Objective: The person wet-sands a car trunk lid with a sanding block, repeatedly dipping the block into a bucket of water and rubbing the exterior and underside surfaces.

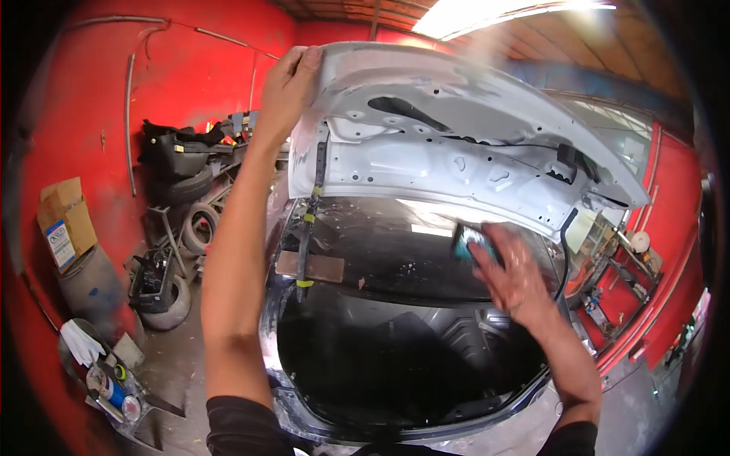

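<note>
A raised car trunk lid [426, 163], light grey with patchy sanded areas, stands above the open trunk. My left hand [293, 87] is closed around its upper left edge. Over the rear window [365, 239], my right hand [511, 270] holds a small dark rectangular pad with a teal patch [462, 242]; motion blurs it, so its exact kind is unclear. A flat brown block [323, 267] rests near the lower left of the glass. Beside it runs the lid's left hinge arm [303, 247], wrapped with bits of yellow tape.
The dark trunk opening [403, 361] lies below my hands. At left are a cardboard box [67, 220] on a drum, stacked tires [169, 304] and a small stand with cans [114, 391]. Shelving with parts [620, 277] stands along the right wall.
</note>
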{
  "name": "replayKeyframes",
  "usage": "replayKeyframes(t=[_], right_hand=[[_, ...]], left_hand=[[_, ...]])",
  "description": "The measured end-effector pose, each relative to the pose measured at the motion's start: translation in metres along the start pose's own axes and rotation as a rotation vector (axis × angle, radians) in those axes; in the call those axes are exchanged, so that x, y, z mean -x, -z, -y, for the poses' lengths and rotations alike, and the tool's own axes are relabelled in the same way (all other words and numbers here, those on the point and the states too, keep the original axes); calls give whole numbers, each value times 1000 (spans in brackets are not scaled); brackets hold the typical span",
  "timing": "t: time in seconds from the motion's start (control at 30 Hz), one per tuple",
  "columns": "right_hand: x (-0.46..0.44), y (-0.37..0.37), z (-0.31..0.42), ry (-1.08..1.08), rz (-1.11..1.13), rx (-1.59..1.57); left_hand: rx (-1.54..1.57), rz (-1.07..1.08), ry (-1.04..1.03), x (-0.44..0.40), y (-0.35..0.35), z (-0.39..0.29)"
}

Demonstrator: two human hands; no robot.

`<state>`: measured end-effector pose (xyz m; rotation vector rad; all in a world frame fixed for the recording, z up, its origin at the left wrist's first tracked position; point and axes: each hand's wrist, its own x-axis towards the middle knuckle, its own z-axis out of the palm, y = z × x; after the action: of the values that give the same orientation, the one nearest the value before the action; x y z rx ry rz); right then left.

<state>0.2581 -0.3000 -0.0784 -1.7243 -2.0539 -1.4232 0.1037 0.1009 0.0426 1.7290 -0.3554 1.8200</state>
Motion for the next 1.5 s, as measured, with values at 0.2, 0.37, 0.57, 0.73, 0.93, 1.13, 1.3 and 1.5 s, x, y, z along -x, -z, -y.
replayKeyframes(t=[0.2,0.37,0.57,0.73,0.93,1.13,1.3,1.5], right_hand=[[-106,37,-23,268,-290,362],[-137,21,-61,278,-363,419],[-112,14,-81,306,-463,474],[-170,-8,-33,382,-409,446],[-114,3,-72,254,-521,485],[-168,2,-41,375,-342,441],[-114,18,-69,318,-296,489],[-97,30,-51,357,-284,509]], left_hand=[[-94,64,13,16,14,-23],[34,-27,54,23,0,-31],[-42,-132,60,36,-7,-42],[-83,-144,125,36,-4,-36],[-35,-137,101,37,-1,-49],[-47,-78,197,31,-1,-50],[-1,-54,81,29,9,-32],[63,-84,6,26,-2,-22]])
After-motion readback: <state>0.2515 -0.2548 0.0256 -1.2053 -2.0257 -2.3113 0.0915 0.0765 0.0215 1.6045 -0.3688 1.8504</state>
